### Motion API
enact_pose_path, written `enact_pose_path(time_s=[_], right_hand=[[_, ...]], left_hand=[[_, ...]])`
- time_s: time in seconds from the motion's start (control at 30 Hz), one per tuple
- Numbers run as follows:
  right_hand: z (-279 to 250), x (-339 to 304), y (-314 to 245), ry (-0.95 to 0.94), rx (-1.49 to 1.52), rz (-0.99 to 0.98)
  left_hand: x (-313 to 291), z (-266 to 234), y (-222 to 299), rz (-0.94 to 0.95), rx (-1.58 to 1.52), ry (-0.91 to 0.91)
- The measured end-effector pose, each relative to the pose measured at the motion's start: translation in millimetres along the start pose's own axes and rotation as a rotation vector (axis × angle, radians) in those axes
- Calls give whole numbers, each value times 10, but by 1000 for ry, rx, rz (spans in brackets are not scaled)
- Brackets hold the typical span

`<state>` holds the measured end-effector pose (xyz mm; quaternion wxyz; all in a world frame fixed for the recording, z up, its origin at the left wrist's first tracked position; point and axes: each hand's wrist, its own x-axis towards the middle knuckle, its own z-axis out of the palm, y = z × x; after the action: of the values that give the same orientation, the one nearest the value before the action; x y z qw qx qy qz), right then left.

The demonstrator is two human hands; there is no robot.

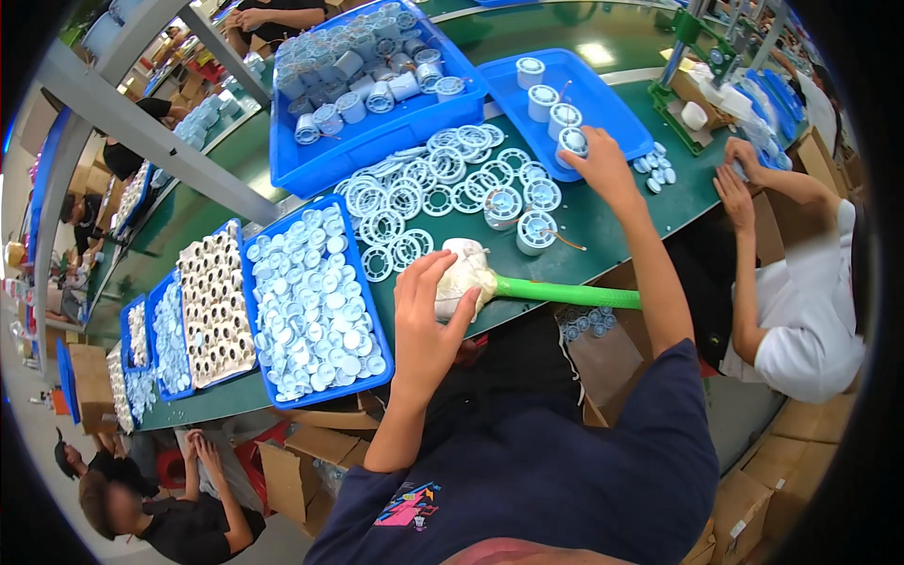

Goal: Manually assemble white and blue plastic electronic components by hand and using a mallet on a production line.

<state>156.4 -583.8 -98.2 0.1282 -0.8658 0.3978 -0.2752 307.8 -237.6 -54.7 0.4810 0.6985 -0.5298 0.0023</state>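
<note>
My right hand (603,169) reaches over a shallow blue tray (610,102), its fingers around a light blue cylindrical housing (573,141). This one stands at the near end of a row with several like it. My left hand (421,315) is at the table's near edge, thumb and fingers apart. Just beyond it lies a mallet with a green handle (565,293) and a head wrapped in whitish material (465,273); whether the fingers touch the head I cannot tell. Between my hands stand 3 more housings (537,232), some with thin wires.
Loose slotted rings (405,198) are spread behind the mallet. A deep blue bin (377,132) holds many housings. On the left stands a blue tray of pale caps (315,311). A green press (686,94) and a co-worker's hands (739,174) are at right.
</note>
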Motion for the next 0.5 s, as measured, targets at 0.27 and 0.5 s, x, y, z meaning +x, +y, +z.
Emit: enact_pose_path(time_s=[0.27,0.5], right_hand=[[-460,-1106,-815,299,325,-274],[148,-1690,-1234,68,609,-383]], left_hand=[[-355,-991,31,-149,192,-36],[751,-1328,-696,78,447,-63]])
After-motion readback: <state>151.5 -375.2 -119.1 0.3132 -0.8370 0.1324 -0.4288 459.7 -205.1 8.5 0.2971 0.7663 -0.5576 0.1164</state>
